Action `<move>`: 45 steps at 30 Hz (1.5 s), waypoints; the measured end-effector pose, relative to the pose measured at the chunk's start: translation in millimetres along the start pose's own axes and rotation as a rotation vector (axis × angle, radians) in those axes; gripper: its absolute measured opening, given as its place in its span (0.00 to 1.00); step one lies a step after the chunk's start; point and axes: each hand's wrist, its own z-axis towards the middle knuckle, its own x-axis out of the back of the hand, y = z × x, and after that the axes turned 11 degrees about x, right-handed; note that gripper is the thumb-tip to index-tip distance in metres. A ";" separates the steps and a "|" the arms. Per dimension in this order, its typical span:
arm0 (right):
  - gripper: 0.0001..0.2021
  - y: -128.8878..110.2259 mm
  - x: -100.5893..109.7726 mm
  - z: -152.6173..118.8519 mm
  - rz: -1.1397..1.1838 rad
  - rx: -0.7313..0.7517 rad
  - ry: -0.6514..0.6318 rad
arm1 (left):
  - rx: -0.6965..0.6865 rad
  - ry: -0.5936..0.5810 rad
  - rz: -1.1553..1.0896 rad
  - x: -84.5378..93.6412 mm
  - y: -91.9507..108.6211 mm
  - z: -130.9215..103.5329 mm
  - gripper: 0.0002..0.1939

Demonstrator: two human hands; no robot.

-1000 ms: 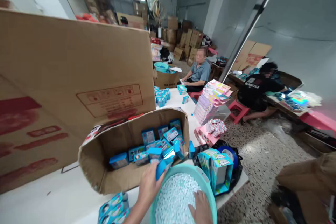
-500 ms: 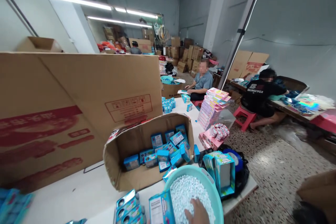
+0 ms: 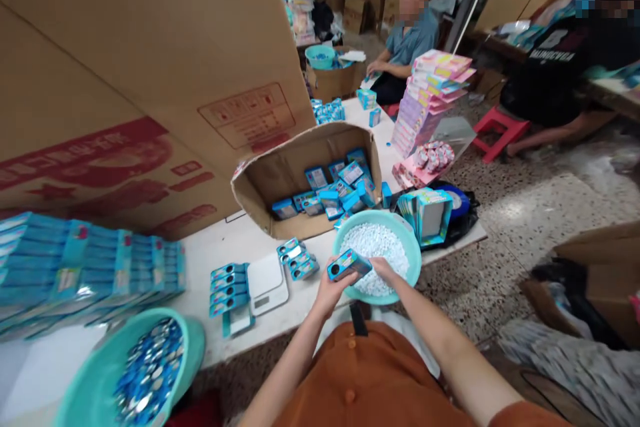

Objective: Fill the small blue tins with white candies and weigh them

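My left hand [image 3: 332, 288] is closed around a small blue carton [image 3: 349, 265] with a round dark hole at its near end. The carton is held tilted over the left rim of a turquoise basin [image 3: 416, 250] full of small white pellets [image 3: 376, 244]. At the carton's far end is my right hand [image 3: 383, 271], its fingers drawn together. What those fingers hold, if anything, is too small to make out. Left of the basin stand a few blue cartons [image 3: 299, 259], a white scale [image 3: 267, 283] and a row of more cartons [image 3: 229, 288].
Behind the basin, an open cardboard box [image 3: 255, 213] holds several blue cartons. Blue display trays [image 3: 429, 217] stand right of the basin. A second basin [image 3: 193, 340] with blue and silver pieces is at lower left, below stacked blue boxes [image 3: 100, 263]. Two people sit farther off.
The view has tilted down, bringing both arms into sight. My right hand has come out of the pellets to the carton's end. The carton is now held up over the basin's edge.
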 end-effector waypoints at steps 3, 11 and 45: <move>0.17 5.1 2.2 -2.1 0.278 -0.229 0.000 | -0.093 0.044 0.136 -0.6 -7.0 0.5 0.26; 0.13 -24.7 13.9 -1.9 0.801 -0.225 0.119 | -0.293 0.176 0.415 8.0 -27.8 5.4 0.20; 0.15 -131.6 -32.8 -39.6 0.726 0.183 0.329 | -0.344 0.161 0.832 -37.4 -18.0 24.8 0.22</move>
